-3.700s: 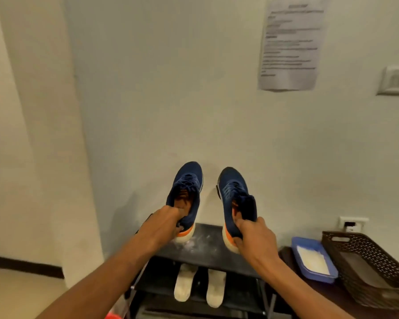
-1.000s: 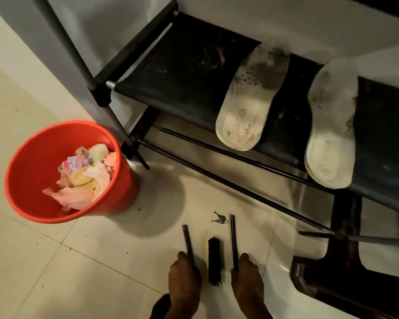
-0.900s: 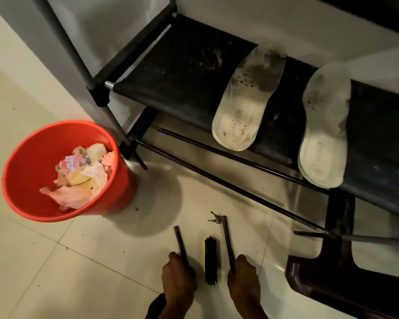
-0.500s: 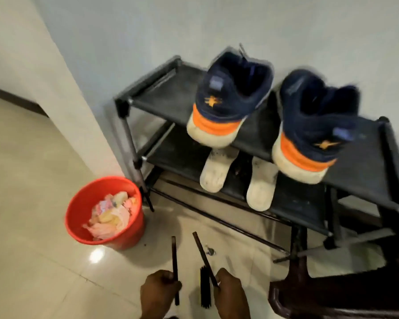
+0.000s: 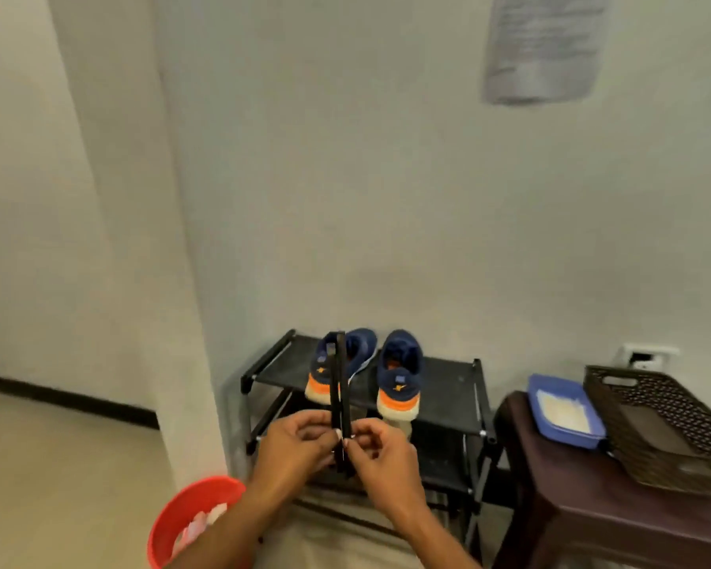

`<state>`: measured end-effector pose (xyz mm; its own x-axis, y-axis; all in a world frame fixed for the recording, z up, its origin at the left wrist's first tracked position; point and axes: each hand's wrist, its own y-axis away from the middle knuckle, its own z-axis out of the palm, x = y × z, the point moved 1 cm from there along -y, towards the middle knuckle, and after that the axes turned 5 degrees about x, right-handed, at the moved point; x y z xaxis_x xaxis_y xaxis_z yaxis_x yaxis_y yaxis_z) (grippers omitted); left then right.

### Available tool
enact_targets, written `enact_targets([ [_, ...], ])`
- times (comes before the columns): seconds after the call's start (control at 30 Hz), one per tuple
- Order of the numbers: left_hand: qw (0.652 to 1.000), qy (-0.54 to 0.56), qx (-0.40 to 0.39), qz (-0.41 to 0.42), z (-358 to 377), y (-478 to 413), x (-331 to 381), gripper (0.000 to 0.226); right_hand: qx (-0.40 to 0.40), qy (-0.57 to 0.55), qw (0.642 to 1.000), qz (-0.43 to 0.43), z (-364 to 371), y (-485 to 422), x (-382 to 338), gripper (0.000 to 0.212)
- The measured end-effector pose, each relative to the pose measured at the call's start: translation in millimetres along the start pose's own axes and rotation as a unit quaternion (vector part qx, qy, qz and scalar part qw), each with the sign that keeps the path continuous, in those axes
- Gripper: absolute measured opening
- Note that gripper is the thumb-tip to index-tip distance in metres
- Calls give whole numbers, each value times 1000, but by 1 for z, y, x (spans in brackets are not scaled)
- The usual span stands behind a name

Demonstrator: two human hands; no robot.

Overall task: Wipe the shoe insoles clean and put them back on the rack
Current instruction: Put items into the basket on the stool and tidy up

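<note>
My left hand (image 5: 294,445) and my right hand (image 5: 382,457) each pinch the lower end of a thin black stick (image 5: 339,388). The two sticks stand upright, pressed side by side, in front of the black shoe rack (image 5: 448,388). A pair of navy shoes with orange heels sits on the top shelf: the left shoe (image 5: 356,355) is partly behind the sticks, the right shoe (image 5: 399,375) is in full view. A pale sliver of an insole (image 5: 401,427) shows on the lower shelf; my hands hide the rest of the insoles.
A red bucket (image 5: 189,523) with crumpled paper stands on the floor at lower left. Right of the rack, a dark brown stool (image 5: 592,511) carries a blue tray (image 5: 563,408) and a brown woven basket (image 5: 665,425). The wall holds a paper notice (image 5: 538,47).
Both hands picked the two black sticks up off the floor and brought them together upright. My view rose from the floor to the rack and wall; the brush stayed below, out of view.
</note>
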<state>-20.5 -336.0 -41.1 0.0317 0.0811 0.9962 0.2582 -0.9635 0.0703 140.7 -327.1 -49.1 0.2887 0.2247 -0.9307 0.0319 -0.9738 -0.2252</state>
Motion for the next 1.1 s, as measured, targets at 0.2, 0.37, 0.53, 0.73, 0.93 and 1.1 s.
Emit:
enact_targets([
  [0.2, 991, 4, -123, 59, 69, 24, 100, 18, 64, -26, 997, -26, -104, -4, -59, 13],
  [0.37, 981, 13, -179, 68, 154, 27, 140, 18, 146, -48, 988, -15, -185, -4, -65, 12],
  [0.53, 970, 3, -235, 64, 274, 18, 148, 22, 235, -8, 972, 15, -282, -13, -31, 12],
  [0.73, 967, 4, -256, -1, 452, 3, 128, 18, 312, 119, 937, 103, -419, -51, 46, 6],
  [0.93, 962, -134, -233, -37, 582, -37, 77, 21, 230, 274, 906, 228, -499, -115, 133, 5],
  [1.1, 929, -311, -199, 13, 627, -78, 34, 19, 125, 376, 872, 287, -501, -166, 201, 15],
])
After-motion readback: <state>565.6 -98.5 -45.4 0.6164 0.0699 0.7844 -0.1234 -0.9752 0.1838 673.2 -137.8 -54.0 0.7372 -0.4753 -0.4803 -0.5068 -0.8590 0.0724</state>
